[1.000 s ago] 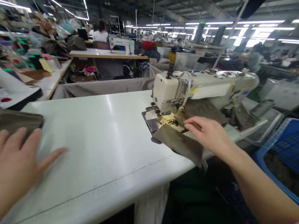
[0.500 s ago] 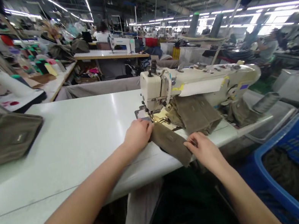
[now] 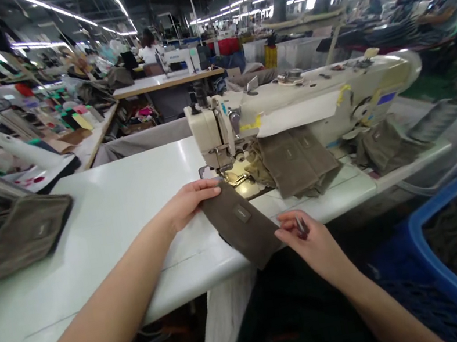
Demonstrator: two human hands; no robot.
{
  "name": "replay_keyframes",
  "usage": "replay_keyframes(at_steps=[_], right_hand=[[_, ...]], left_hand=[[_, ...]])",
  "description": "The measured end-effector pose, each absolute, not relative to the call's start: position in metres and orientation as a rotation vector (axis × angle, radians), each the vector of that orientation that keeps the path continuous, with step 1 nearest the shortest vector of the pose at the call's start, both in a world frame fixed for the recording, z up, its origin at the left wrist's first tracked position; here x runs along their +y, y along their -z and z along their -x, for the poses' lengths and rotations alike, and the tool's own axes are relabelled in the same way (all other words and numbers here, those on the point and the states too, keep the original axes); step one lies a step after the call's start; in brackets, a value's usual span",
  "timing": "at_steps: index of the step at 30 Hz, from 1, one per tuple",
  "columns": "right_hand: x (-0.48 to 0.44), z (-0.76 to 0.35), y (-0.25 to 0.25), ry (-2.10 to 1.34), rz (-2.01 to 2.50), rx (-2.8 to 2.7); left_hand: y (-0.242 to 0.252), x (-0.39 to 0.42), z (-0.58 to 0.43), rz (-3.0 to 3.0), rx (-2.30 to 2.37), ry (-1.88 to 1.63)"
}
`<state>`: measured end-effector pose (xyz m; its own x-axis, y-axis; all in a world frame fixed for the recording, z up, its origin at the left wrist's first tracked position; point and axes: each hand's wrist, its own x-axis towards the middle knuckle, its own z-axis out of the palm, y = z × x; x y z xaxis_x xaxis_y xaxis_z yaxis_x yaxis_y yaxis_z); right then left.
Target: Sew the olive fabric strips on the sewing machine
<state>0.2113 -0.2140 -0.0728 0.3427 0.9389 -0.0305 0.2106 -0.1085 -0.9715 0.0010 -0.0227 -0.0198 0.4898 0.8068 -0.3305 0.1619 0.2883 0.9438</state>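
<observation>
An olive-brown fabric piece [image 3: 238, 225] with a small stitched label hangs slantwise across the table's front edge, in front of the sewing machine [image 3: 221, 131]. My left hand [image 3: 189, 201] pinches its upper left corner between thumb and fingers, just below the needle area. At the lower right edge, my right hand [image 3: 304, 234] grips the same piece with thumb and forefinger. A small metal tool [image 3: 302, 226], perhaps thread snips, pokes out from the curled fingers of that hand; most of it is hidden. More brown fabric pieces [image 3: 297, 161] lie under the machine arm.
A stack of brown pieces [image 3: 23, 236] sits on the white table [image 3: 125, 189] at left. The blue plastic basket [image 3: 418, 232] with dark cloth stands at lower right. Another bunched piece [image 3: 387, 146] lies by the machine's right end. People work in the background.
The fabric piece has come away from the needle area toward me, moving left and down, with both hands still on it. The view has shifted slightly.
</observation>
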Motion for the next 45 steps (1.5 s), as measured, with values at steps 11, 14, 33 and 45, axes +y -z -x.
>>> replay_keyframes(at_steps=[11, 14, 33, 45], right_hand=[[-0.216, -0.186, 0.084, -0.54, 1.289, -1.543], [-0.214, -0.19, 0.085, -0.448, 1.235, -1.686], [-0.201, -0.189, 0.081, -0.244, 1.387, -2.071], [-0.2, -0.188, 0.078, -0.295, 1.414, -2.058]], left_hand=[[0.028, 0.003, -0.016, -1.964, 1.34, -0.422], [0.031, 0.006, -0.019, -2.027, 1.365, -0.414], [0.04, 0.016, -0.025, -2.211, 1.556, -0.357], [0.041, 0.018, -0.023, -2.217, 1.538, -0.347]])
